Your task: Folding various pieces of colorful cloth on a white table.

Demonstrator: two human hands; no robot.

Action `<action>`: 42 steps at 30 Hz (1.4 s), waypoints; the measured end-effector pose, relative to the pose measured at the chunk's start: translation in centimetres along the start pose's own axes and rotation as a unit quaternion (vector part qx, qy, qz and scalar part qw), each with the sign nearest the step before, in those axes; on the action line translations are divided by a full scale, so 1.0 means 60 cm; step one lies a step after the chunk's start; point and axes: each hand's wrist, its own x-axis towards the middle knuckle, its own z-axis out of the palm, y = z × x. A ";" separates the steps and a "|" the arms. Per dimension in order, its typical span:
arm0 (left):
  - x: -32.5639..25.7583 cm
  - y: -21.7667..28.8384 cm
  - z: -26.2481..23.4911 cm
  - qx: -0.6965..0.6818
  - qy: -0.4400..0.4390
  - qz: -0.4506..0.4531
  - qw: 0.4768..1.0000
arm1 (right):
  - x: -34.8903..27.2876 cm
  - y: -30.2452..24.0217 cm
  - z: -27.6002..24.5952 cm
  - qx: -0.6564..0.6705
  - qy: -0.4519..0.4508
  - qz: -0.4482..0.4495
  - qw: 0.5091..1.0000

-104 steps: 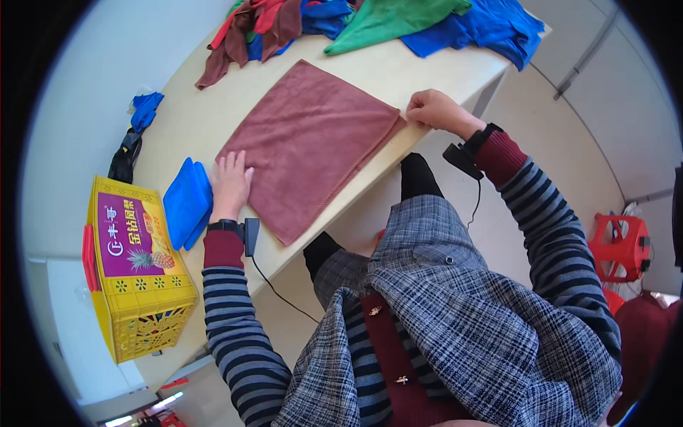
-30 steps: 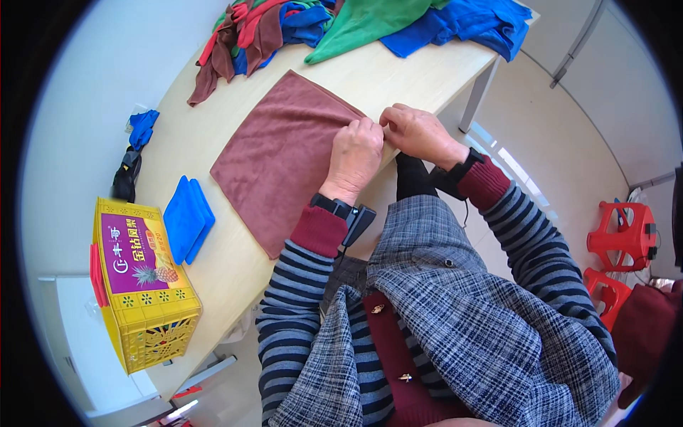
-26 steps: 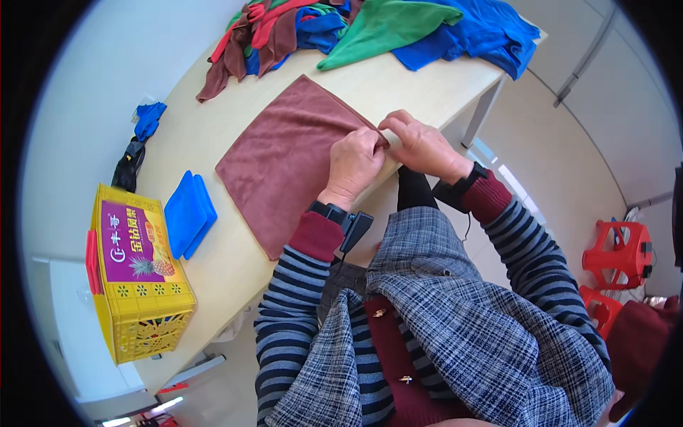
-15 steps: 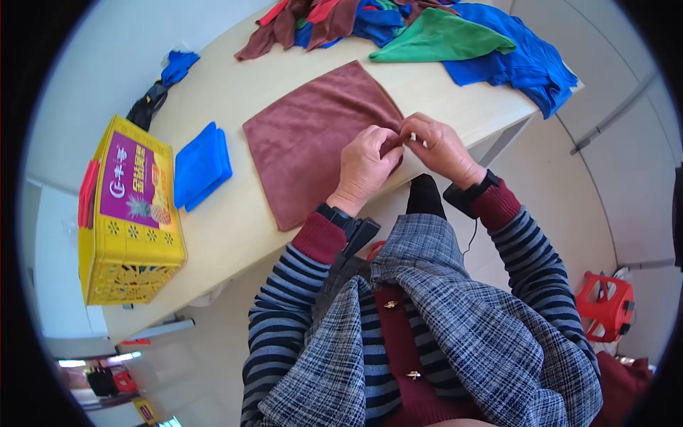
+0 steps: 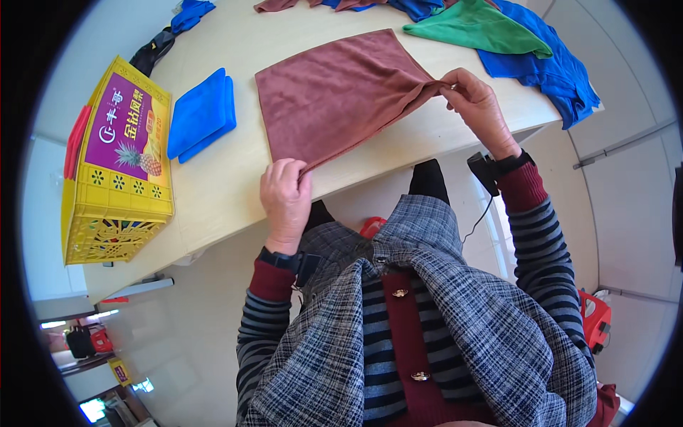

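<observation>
A brown cloth [image 5: 341, 96] lies spread on the pale table in front of me. Its near right corner is pinched in my right hand [image 5: 475, 107], which lifts that corner off the tabletop. At the near left corner, my left hand [image 5: 286, 199] has its fingers closed on the cloth. The near edge runs slightly slack and rippled between the two hands. To the left of the cloth sits a folded blue cloth [image 5: 203, 117], apart from both hands.
A yellow plastic crate [image 5: 121, 220] with a purple label stands on the table's left side. Toward the far right lie a green cloth [image 5: 477, 28] and a blue cloth pile [image 5: 548, 82]. A dark bag [image 5: 151, 51] rests at the far left. Below right is a red stool [image 5: 596, 320].
My hands were together at the brown cloth's right corner. The left hand has slid to the near left corner, while the right has raised its corner up and to the right.
</observation>
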 end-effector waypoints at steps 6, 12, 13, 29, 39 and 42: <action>0.001 -0.050 -0.030 -0.030 0.014 -0.075 0.997 | -0.003 -0.008 0.005 -0.001 -0.071 0.024 0.997; 0.011 -0.065 -0.041 -0.021 0.010 -0.070 0.997 | -0.007 -0.014 0.013 -0.015 -0.099 0.017 0.995; 0.012 -0.068 -0.044 -0.016 -0.002 -0.064 0.998 | -0.007 -0.013 0.012 -0.032 -0.111 0.023 0.993; 0.087 -0.122 -0.096 -0.058 -0.024 -0.074 0.995 | 0.042 -0.040 -0.021 0.049 -0.077 0.055 0.994; 0.306 -0.065 -0.270 -0.074 0.167 0.039 0.982 | 0.175 -0.230 -0.129 0.076 0.001 -0.154 0.985; 0.330 -0.051 -0.292 -0.103 0.162 0.047 0.980 | 0.187 -0.264 -0.145 0.139 -0.012 -0.146 0.979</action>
